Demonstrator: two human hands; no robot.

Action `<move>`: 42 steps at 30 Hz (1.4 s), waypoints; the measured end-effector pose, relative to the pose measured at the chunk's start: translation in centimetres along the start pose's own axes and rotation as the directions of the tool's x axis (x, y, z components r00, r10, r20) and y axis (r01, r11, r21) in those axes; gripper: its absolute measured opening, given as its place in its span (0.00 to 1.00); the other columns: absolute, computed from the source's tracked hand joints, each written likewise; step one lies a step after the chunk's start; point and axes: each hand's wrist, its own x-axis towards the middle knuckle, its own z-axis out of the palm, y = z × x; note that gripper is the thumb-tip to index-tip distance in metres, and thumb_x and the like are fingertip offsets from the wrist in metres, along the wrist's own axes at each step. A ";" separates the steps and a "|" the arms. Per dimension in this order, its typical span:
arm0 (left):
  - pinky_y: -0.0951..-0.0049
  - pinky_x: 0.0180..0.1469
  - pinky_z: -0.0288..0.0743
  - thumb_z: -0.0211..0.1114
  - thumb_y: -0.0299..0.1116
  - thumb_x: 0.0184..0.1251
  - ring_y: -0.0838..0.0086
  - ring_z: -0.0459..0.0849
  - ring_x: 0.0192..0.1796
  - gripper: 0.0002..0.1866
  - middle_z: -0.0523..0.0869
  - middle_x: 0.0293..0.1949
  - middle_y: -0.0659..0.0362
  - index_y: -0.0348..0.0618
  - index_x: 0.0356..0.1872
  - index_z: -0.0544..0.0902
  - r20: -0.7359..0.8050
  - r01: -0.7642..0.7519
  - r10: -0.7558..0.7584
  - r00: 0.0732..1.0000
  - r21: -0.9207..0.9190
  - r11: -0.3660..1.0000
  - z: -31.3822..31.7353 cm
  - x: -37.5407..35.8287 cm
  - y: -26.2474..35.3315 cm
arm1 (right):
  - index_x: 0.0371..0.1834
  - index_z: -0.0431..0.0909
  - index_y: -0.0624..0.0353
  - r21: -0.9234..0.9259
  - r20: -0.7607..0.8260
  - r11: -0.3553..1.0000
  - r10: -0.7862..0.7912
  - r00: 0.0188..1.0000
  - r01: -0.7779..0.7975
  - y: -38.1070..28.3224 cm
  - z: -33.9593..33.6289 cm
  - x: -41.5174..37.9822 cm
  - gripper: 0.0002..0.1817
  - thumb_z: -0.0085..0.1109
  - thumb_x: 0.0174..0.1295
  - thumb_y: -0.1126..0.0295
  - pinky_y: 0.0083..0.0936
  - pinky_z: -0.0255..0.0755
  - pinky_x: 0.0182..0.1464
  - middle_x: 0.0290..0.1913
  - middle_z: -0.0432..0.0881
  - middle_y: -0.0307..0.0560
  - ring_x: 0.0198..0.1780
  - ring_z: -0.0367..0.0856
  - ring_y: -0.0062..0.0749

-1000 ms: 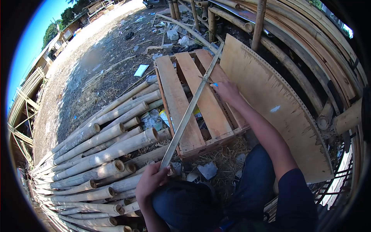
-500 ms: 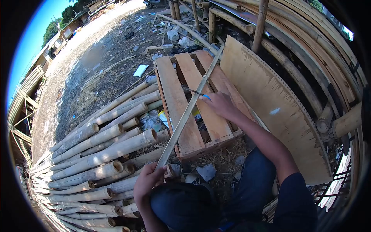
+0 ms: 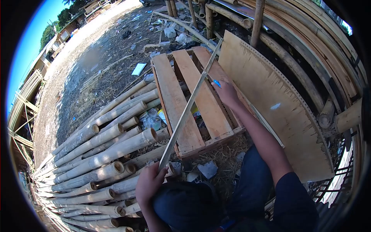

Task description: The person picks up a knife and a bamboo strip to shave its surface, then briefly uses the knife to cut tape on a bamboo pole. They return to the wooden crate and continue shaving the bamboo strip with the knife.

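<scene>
My left hand (image 3: pixel 150 183) is closed around the near end of a long, thin bamboo strip (image 3: pixel 184 116), close to my knee. The strip slants up and away across a slatted wooden crate (image 3: pixel 210 110), its far end beyond the crate's back slat. In my right hand (image 3: pixel 226 94) is a knife (image 3: pixel 217 83) with a blue handle. Its thin blade meets or crosses the strip in the upper part; whether it cuts in cannot be made out. My fingers hide part of the handle.
Bamboo poles (image 3: pixel 104 150) are piled at the left, cut ends toward me. A plywood sheet (image 3: pixel 266 92) with a ragged edge leans at the right, before racked poles and boards. Rubble (image 3: pixel 208 169) lies by my feet. Litter covers the ground behind the crate.
My right hand and the knife have moved away from me and to the right, farther along the strip. The left hand keeps its hold on the near end, nearly in place.
</scene>
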 end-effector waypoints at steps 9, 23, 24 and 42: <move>0.49 0.33 0.73 0.62 0.40 0.69 0.47 0.82 0.29 0.13 0.81 0.21 0.45 0.41 0.30 0.77 -0.219 -0.138 0.307 0.926 0.561 0.816 0.5 -0.1 -0.1 | 0.37 0.79 0.66 0.223 -0.066 0.975 -0.003 0.998 0.018 0.8 -0.7 0.8 0.24 0.50 0.72 0.52 0.50 0.73 0.44 0.36 0.82 0.67 0.40 0.81 0.64; 0.76 0.18 0.54 0.60 0.35 0.73 0.84 0.64 0.14 0.12 0.71 0.13 0.67 0.37 0.33 0.81 0.017 -0.039 0.042 0.999 -0.165 0.986 0.0 0.9 -1.2 | 0.40 0.80 0.63 -0.245 -0.045 0.951 -0.205 0.978 0.188 -0.5 -0.8 0.2 0.20 0.48 0.74 0.55 0.49 0.78 0.37 0.30 0.84 0.62 0.35 0.86 0.57; 0.78 0.18 0.52 0.58 0.35 0.74 0.85 0.62 0.13 0.12 0.70 0.13 0.68 0.36 0.33 0.80 0.087 0.020 0.011 0.996 -0.352 0.936 -0.1 1.0 -1.4 | 0.39 0.80 0.62 -0.262 -0.030 0.949 -0.191 0.981 0.176 -0.7 -0.7 -0.1 0.20 0.48 0.73 0.54 0.50 0.78 0.37 0.29 0.84 0.61 0.34 0.85 0.57; 0.82 0.15 0.49 0.54 0.38 0.78 0.87 0.56 0.10 0.15 0.64 0.10 0.69 0.37 0.34 0.77 0.291 0.216 0.126 0.949 -0.884 0.415 -1.8 1.1 -7.4 | 0.41 0.83 0.59 -0.009 0.269 0.944 -0.316 0.910 0.330 -0.7 -2.7 -1.1 0.22 0.55 0.69 0.49 0.48 0.76 0.45 0.35 0.85 0.59 0.40 0.85 0.56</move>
